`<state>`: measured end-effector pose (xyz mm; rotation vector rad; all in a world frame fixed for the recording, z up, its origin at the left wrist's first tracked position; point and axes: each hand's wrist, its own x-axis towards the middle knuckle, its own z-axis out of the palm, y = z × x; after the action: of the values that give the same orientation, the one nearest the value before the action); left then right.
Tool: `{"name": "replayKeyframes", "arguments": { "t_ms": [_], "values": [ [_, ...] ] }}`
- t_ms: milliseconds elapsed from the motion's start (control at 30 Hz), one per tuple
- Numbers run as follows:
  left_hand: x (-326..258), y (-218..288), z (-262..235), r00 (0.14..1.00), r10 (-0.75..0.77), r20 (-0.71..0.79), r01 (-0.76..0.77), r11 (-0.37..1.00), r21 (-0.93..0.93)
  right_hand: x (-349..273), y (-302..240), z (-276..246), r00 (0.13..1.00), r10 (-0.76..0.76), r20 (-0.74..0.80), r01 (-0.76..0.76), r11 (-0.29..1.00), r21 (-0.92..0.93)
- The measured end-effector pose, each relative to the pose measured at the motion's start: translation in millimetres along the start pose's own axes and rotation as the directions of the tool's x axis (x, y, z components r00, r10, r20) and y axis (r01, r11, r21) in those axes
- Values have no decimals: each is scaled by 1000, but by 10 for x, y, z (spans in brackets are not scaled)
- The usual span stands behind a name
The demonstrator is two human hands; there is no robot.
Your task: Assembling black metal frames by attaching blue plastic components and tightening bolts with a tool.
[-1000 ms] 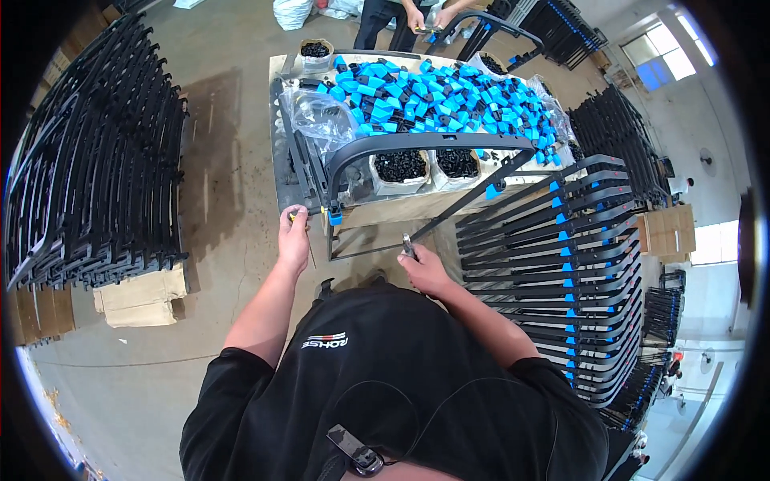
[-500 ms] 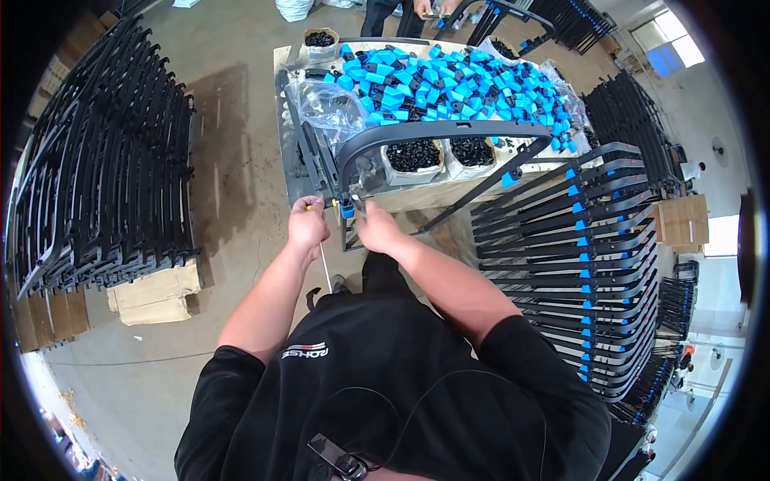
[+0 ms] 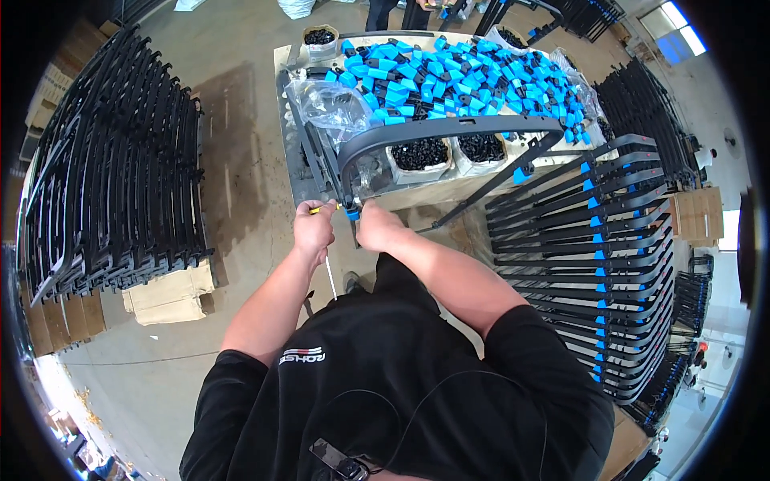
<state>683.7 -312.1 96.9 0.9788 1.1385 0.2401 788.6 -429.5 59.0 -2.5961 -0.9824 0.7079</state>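
**Both hands at lower end of curved black frame**

Stacks of black frames (image 3: 112, 184) cover the floor at the person's left; a second stack with blue clips (image 3: 609, 248) lies at the right. The counter (image 3: 290, 164) ahead carries a heap of blue-and-black clips (image 3: 457, 76), a clear plastic bag (image 3: 329, 104) and two tubs of black small parts (image 3: 421, 154). A curved black frame (image 3: 449, 128) arches over the counter's near edge, its lower end just in front of the person. The left hand (image 3: 314, 231) is closed around a yellow-handled tool (image 3: 322, 209) with a thin shaft. The right hand (image 3: 377, 228) is curled at the frame's lower end, touching it beside a blue clip (image 3: 352, 215); whether it grips cannot be told.
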Motion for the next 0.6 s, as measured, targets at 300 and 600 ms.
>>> {"name": "replayKeyframes", "arguments": {
  "t_ms": [300,600],
  "values": [
    [35,-6,24,998,60,-31,-59,998,22,-72,-132,-209,995,60,76,-59,998,-11],
    [68,-45,62,999,22,-29,-22,1000,5,76,112,75,999,-21,28,21,1000,19]
  ]
}}
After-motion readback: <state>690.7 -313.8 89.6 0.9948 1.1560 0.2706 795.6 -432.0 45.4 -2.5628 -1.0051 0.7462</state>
